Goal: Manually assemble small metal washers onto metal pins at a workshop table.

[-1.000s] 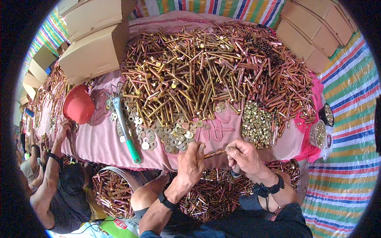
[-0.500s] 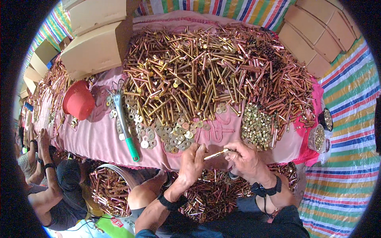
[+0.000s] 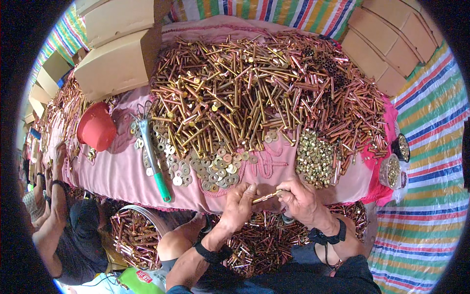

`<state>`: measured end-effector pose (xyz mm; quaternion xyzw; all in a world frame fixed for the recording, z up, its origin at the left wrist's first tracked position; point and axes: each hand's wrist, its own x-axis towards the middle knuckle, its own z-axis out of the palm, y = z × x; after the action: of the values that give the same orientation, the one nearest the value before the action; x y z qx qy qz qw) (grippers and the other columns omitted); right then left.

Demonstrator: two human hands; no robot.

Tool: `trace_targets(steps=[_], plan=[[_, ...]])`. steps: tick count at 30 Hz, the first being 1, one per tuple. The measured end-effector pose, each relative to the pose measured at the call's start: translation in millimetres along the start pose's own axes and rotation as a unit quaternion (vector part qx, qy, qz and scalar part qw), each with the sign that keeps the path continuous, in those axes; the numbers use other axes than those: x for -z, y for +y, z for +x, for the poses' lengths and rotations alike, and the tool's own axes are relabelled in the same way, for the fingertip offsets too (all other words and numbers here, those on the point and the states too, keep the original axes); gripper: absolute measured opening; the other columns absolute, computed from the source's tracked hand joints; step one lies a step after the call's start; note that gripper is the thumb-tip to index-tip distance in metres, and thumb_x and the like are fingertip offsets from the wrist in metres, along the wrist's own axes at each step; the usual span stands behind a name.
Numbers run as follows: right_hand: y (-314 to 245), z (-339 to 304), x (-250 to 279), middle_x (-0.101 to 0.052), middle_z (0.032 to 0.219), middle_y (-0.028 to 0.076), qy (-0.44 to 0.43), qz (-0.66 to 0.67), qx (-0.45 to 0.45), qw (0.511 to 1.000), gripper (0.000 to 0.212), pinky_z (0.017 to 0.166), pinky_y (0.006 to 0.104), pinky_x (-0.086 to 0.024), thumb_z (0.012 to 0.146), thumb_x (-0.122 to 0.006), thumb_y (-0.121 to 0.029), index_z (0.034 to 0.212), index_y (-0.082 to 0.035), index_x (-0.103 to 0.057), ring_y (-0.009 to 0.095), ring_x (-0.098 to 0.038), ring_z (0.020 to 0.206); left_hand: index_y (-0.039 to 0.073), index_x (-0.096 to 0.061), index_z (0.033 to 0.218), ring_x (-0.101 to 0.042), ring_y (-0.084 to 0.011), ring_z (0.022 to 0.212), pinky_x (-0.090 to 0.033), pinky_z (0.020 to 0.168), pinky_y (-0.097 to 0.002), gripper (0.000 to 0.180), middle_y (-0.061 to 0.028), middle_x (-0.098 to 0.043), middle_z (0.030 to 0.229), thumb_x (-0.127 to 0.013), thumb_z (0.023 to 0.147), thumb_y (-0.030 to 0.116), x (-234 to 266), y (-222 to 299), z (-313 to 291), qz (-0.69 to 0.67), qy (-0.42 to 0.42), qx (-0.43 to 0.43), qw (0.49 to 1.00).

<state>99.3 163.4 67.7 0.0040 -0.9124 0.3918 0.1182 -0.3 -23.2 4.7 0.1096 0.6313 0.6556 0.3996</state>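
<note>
A brass-coloured bolt (image 3: 266, 197) spans the gap between my two hands over the near edge of the pink cloth. My left hand (image 3: 238, 207) is closed on one end of it, thumb on top. The other end is pinched in the fingers of my right hand (image 3: 299, 198), where a nut may be hidden. Just beyond my left hand lie flat round washers (image 3: 215, 171). A heap of small hex nuts (image 3: 316, 157) sits beyond my right hand. Behind them spreads a large pile of long bolts (image 3: 235, 93), with coppery metal sleeves (image 3: 342, 108) at its right.
A hand rake with a green handle (image 3: 161, 187) lies left of the washers, near a red plastic tub (image 3: 97, 127). Cardboard boxes (image 3: 115, 66) stand at the back left, others (image 3: 387, 39) at the back right. A co-worker's arm (image 3: 55, 206) is at far left.
My right hand has shifted slightly, and the bolt now lies more level between my hands. The co-worker's arm at the left has reached further over the cloth.
</note>
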Motion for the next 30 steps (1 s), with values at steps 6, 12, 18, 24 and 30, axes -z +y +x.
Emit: trace_targets(steps=[6,12,18,24,30], plan=[[1.7,-2.2,4.5,-0.061,0.084,0.015,-0.021,0.005,0.019,1.000,0.015,0.068,0.0428,-0.052,0.095,-0.066,-0.011,0.105,-0.002,-0.059,0.035,-0.066,0.077,0.011,-0.063,0.092,-0.038,-0.0080,0.041,-0.026,0.034,-0.0285,0.033,0.0017,-0.052,0.061,-0.052,0.107,0.039,5.1,2.1,1.7,-0.149,-0.131,0.244,0.949],[12.8,-2.4,-3.4,-0.063,0.081,0.014,0.006,0.021,-0.011,1.000,0.017,0.066,0.0399,-0.053,0.096,-0.067,-0.015,0.104,-0.001,-0.063,0.031,-0.067,0.075,0.001,-0.061,0.094,-0.048,-0.0166,0.047,-0.037,0.044,-0.0311,0.030,-0.0031,-0.054,0.064,-0.054,0.106,0.028,-1.6,-11.0,4.6,0.142,0.085,-0.198,0.966],[3.1,-9.4,-7.3,-0.062,0.072,0.005,-0.012,0.238,-0.235,0.942,0.036,0.050,0.0294,-0.053,0.103,-0.060,-0.035,0.098,0.000,-0.063,0.014,-0.064,0.056,0.002,-0.059,0.103,-0.056,-0.0274,0.051,-0.045,0.049,-0.0365,0.009,-0.0110,-0.058,0.068,-0.063,0.095,0.001,6.2,10.1,-5.9,0.306,0.099,-0.396,0.860],[-0.4,-4.7,-1.9,-0.056,0.068,0.000,-0.106,0.304,-0.362,0.875,0.047,0.045,0.0249,-0.047,0.107,-0.051,-0.044,0.091,-0.001,-0.061,0.009,-0.058,0.053,0.002,-0.058,0.107,-0.063,-0.0311,0.054,-0.049,0.049,-0.0398,0.018,-0.0109,-0.063,0.071,-0.064,0.091,-0.003,15.2,9.9,-5.7,0.393,0.089,-0.467,0.787],[-0.5,-4.6,-2.7,-0.060,0.069,0.011,-0.077,0.147,-0.260,0.951,0.037,0.054,0.0373,-0.047,0.106,-0.054,-0.033,0.091,0.000,-0.060,0.023,-0.059,0.056,-0.001,-0.061,0.098,-0.059,-0.0232,0.057,-0.046,0.054,-0.0353,0.015,-0.0136,-0.059,0.070,-0.058,0.102,0.013,1.0,13.5,-9.2,0.268,0.102,-0.221,0.932]])
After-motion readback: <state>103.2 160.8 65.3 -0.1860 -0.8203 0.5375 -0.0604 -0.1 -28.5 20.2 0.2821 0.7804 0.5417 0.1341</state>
